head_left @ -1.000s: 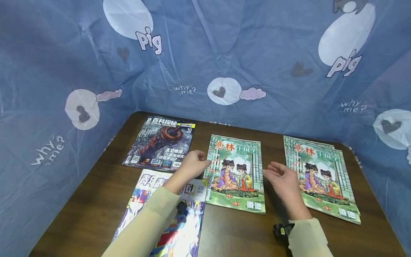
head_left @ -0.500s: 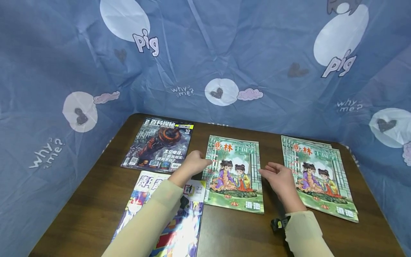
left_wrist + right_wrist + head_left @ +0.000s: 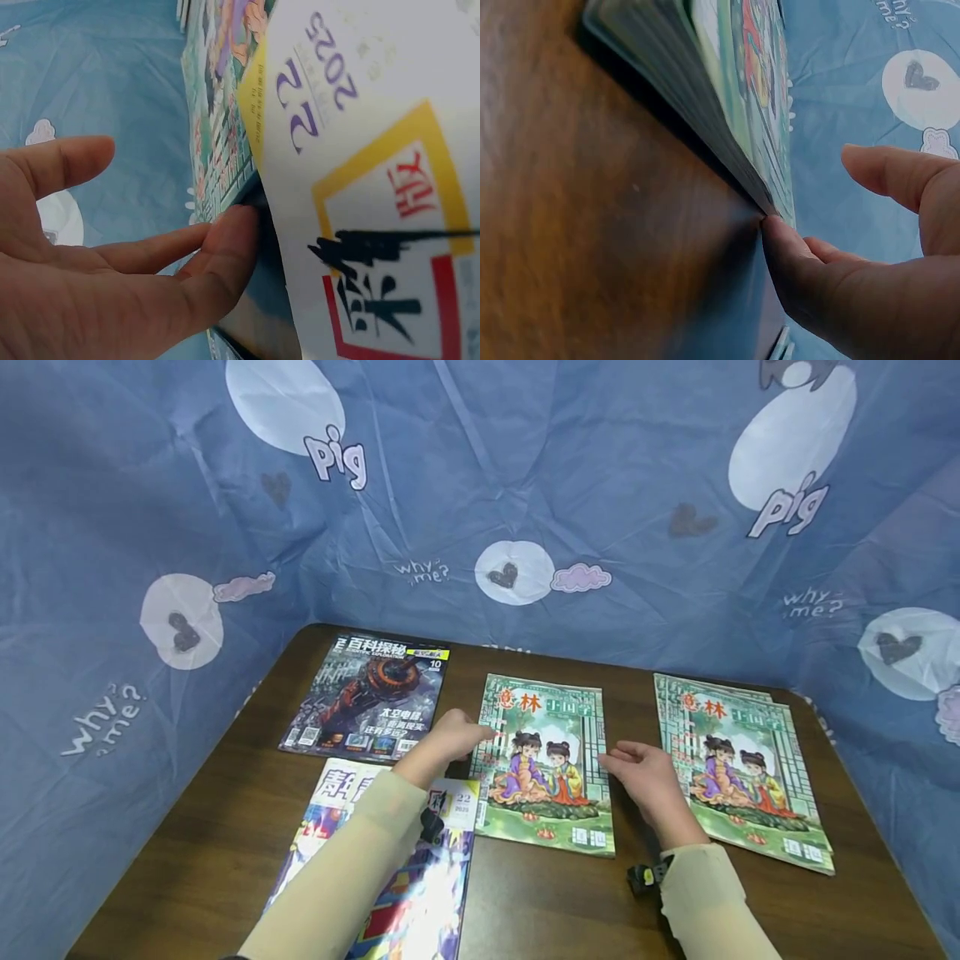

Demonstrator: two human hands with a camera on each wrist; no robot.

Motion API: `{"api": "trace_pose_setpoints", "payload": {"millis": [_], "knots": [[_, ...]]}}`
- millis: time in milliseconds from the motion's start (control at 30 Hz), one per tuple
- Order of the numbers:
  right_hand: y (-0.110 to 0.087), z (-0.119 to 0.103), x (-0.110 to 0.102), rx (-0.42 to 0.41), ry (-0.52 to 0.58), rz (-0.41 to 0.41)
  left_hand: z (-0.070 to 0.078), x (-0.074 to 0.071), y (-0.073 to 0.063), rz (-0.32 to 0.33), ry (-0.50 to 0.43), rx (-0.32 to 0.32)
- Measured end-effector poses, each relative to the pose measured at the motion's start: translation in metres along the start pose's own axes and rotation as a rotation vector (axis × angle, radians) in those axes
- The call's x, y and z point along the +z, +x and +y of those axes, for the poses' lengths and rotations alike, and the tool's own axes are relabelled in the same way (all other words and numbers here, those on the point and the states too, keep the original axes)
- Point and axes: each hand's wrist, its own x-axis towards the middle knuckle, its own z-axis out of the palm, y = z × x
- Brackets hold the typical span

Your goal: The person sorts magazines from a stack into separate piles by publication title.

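A green magazine (image 3: 547,768) with two illustrated figures on its cover lies flat in the middle of the table. At its left edge is my left hand (image 3: 448,743); in the left wrist view the fingertips (image 3: 236,229) meet that edge while the thumb stands apart. On the opposite side, my right hand (image 3: 651,777) has its fingertips (image 3: 780,234) against the right edge, thumb raised away from the cover. The right wrist view shows the page edges as a thick block, likely several copies stacked. Neither hand grips the magazine.
More green magazines (image 3: 750,777) lie slightly fanned at the right. Dark-covered magazines (image 3: 375,693) sit at the back left. Colourful white-headed magazines (image 3: 427,877) lie below them, partly under my left forearm. A blue printed cloth (image 3: 420,510) hangs behind the brown table (image 3: 540,902).
Both hands have come slightly closer to the middle magazine's side edges. The whole head view has shifted a little; the magazines keep their places on the table.
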Motion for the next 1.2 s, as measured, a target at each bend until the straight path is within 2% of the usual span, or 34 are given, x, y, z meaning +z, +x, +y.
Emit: {"api": "trace_pose_setpoints", "payload": {"millis": [233, 367, 600, 767, 900, 1067, 1200], "knots": [[0.002, 0.004, 0.007, -0.027, 0.007, 0.025, -0.001, 0.001, 0.005, -0.001, -0.185, -0.097], [0.002, 0.002, 0.010, -0.033, -0.006, 0.026, -0.004, 0.000, 0.006, -0.012, -0.240, -0.101], [0.004, 0.002, 0.007, -0.014, 0.001, 0.011, -0.004, -0.002, 0.009, -0.048, -0.177, -0.050], [0.005, 0.002, 0.007, -0.006, 0.011, 0.020, -0.004, 0.000, 0.011, -0.061, -0.216, -0.020], [0.006, 0.001, 0.008, -0.003, 0.021, 0.027, -0.007, 0.003, 0.015, -0.031, -0.223, 0.018], [0.005, 0.001, 0.007, 0.000, 0.010, 0.024, -0.012, 0.008, 0.019, 0.019, -0.155, 0.077], [0.004, 0.001, 0.007, -0.001, -0.003, 0.020, -0.012, 0.009, 0.018, 0.029, -0.177, 0.072]]}}
